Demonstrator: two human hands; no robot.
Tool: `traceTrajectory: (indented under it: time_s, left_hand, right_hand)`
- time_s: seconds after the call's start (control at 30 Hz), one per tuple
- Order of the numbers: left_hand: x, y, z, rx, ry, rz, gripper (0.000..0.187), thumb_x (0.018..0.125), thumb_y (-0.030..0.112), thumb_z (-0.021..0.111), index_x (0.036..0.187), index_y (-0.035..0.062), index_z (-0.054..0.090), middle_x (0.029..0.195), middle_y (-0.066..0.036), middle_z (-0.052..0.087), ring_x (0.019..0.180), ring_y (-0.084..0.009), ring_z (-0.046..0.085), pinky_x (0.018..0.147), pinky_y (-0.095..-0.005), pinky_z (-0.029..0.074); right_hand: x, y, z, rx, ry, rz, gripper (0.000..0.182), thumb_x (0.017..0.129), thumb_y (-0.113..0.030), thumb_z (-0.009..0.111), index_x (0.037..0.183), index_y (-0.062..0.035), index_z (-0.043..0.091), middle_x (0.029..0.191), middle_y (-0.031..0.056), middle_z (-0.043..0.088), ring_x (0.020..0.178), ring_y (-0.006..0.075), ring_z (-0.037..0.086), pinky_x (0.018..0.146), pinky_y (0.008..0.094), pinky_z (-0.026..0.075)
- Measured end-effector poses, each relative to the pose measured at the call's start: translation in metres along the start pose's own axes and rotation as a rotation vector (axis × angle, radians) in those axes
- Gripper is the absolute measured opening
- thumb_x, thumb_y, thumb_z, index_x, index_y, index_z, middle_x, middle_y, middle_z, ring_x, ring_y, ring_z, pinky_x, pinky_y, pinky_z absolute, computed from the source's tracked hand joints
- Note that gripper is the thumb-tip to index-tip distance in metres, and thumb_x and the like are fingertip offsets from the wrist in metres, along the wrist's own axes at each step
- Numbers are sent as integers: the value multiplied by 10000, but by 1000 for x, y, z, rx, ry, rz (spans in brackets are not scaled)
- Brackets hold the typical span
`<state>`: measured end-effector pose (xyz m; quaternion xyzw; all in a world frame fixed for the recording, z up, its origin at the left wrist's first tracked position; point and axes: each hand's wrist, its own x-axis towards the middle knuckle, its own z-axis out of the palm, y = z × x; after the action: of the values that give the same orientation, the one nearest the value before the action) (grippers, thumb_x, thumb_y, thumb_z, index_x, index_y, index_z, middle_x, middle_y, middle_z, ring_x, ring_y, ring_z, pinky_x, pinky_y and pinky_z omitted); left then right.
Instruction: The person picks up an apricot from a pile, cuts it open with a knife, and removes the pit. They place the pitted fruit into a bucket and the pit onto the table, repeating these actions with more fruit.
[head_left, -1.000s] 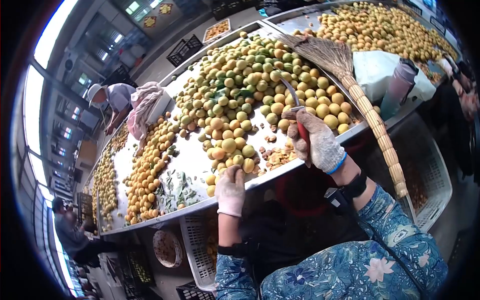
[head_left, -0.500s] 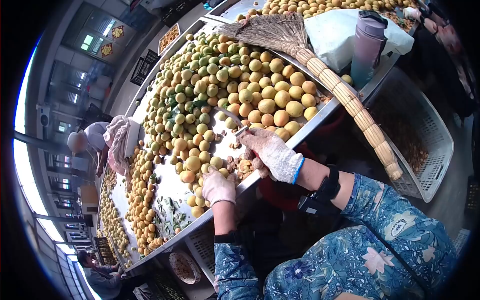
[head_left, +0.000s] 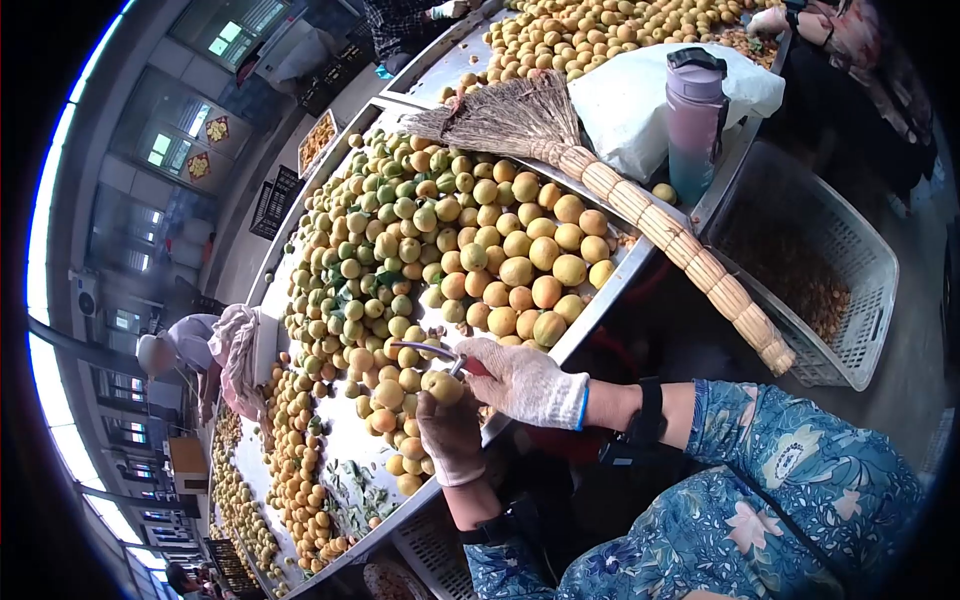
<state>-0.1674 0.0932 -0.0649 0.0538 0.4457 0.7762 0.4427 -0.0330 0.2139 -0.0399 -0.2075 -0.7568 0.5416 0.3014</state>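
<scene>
My left hand (head_left: 452, 438), in a work glove, is closed around a yellow-green apricot (head_left: 441, 387) and holds it up over the table's near edge. My gloved right hand (head_left: 528, 382) grips a small curved knife (head_left: 424, 348) with a red handle, its blade pointing left just above the fruit. Both hands are close together, the knife right at the apricot. Behind them a large heap of apricots (head_left: 515, 270), green to orange, covers the metal table (head_left: 350, 425). Some cut pieces lie partly hidden by my right hand.
A straw broom (head_left: 640, 205) lies across the table corner, its handle jutting over the edge. Beside it are a white bag (head_left: 625, 100) and a tumbler (head_left: 693, 130). A plastic crate (head_left: 865, 290) with scraps stands below on the right. A co-worker (head_left: 190, 345) bends over the table's left side.
My left hand has lifted an apricot from the pile and moved toward my right hand. The knife has swung down and left, to the fruit. The camera view has shifted slightly.
</scene>
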Motion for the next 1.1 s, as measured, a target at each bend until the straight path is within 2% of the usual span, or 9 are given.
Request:
traceTrajectory:
  time_s: [0.07,0.17,0.23,0.33,0.47,0.7,0.97,1.03,1.1]
  left_hand:
    - [8,-18,0,163,87,219,473,870,429,526,1147,46,551,1059,-88,616,944,-224,589,810,-320,480]
    - [-4,-9,25,62,83,165,515,846,476,554,1124,43,550,971,-79,618,828,-178,593,699,-284,487]
    - [-3,-2,17,322,-41,185,566,830,526,569,1100,29,549,854,-64,597,679,-144,565,570,-250,453]
    - [3,1,13,295,14,214,600,834,555,561,1086,11,547,763,-51,563,564,-130,514,495,-243,402]
    - [-1,6,-3,376,40,180,600,850,557,541,1050,-8,565,728,-35,547,549,-120,503,479,-237,376]
    - [-11,11,-6,458,24,222,553,891,519,470,1036,-5,569,693,-29,543,491,-99,471,448,-213,341]
    - [-13,11,4,673,64,315,487,910,477,460,958,11,596,706,-37,558,526,-91,496,462,-207,362]
    - [-11,8,10,858,100,604,501,917,496,459,912,16,603,715,-34,572,562,-84,506,492,-199,377]
    - [-14,2,12,696,155,502,516,916,514,459,897,18,601,720,-31,578,579,-86,511,505,-199,386]
  right_hand:
    - [-2,4,8,-50,34,-87,438,882,-226,554,1301,-138,463,976,167,656,852,362,653,696,437,537]
    - [-2,-2,9,-98,27,-130,462,880,-208,555,1323,-133,447,989,166,655,851,359,656,688,428,541]
    - [-2,-3,13,-141,2,-159,487,872,-188,557,1340,-124,438,980,172,654,839,351,658,686,414,543]
    - [-2,-9,19,-208,-55,-120,511,869,-173,555,1359,-105,422,969,178,650,837,341,659,691,400,543]
    - [-1,2,32,-190,-19,-186,531,859,-143,571,1364,-83,419,971,165,645,832,317,663,695,385,540]
    - [-3,0,43,-283,-54,-150,260,840,-151,605,1076,-77,525,839,143,606,764,370,622,630,419,505]
    - [-3,-3,41,-307,-75,-84,238,847,-194,583,1047,-80,521,849,147,627,785,360,631,646,445,502]
    - [-3,-2,40,-318,-55,-96,201,860,-223,558,998,-82,520,846,152,632,792,362,630,652,466,496]
    - [-5,-2,41,-304,-72,-87,206,861,-227,555,1007,-87,516,829,146,629,773,352,633,637,461,498]
